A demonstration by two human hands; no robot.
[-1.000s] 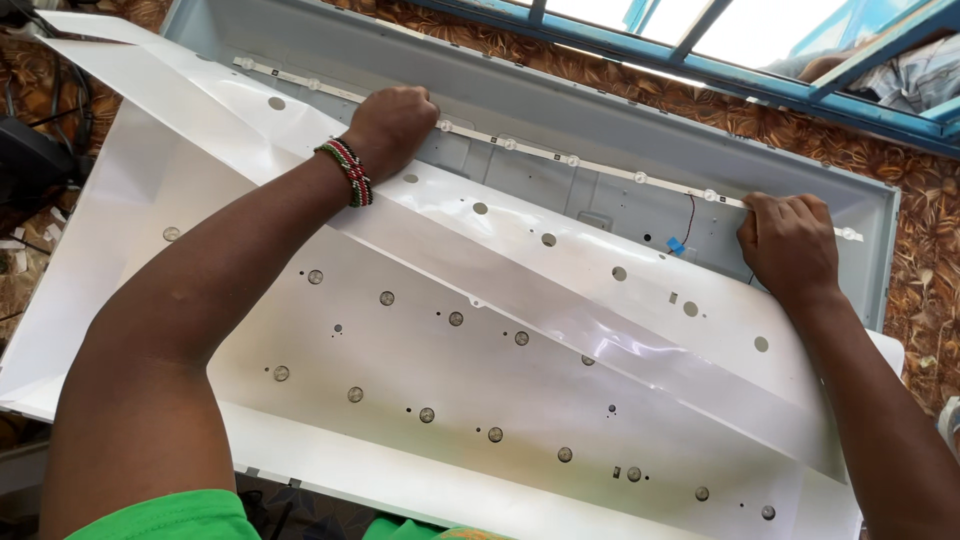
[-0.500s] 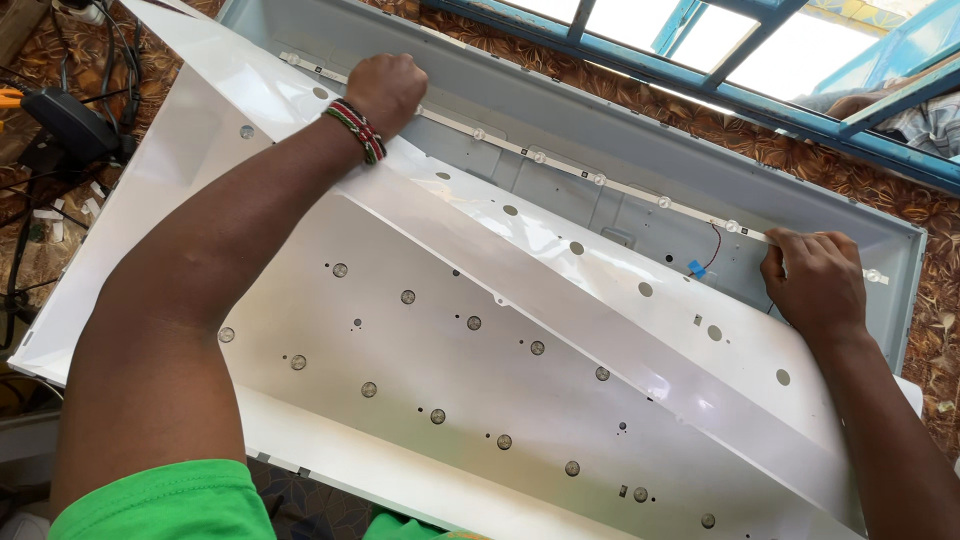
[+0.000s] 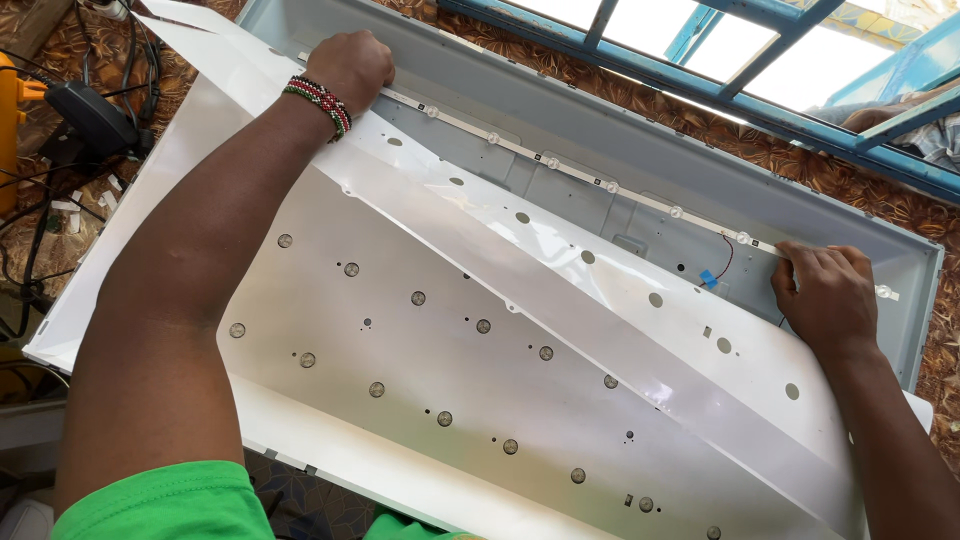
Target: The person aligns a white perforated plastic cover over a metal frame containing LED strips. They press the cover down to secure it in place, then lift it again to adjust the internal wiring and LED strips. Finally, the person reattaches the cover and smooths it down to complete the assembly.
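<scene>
A large white reflector sheet with round holes fills most of the frame, its far edge lifted clear of the shallow grey metal back tray that lies beneath it. In the upper left of the frame the left hand, with a band of red, green and black beads on its wrist, presses knuckles-up on the raised edge of the sheet, fingers curled over it right where a thin white strip of small round lights begins. That strip runs diagonally across the tray toward the right of the frame. There the right hand rests on the other end of the strip, fingers bent down onto it and onto the sheet's edge; whether the fingers close around either cannot be told. Just left of this hand a short red wire with a blue plug sits on the tray. A black power adapter with cables lies on the patterned brown floor at the upper left. A blue window frame crosses the top.
</scene>
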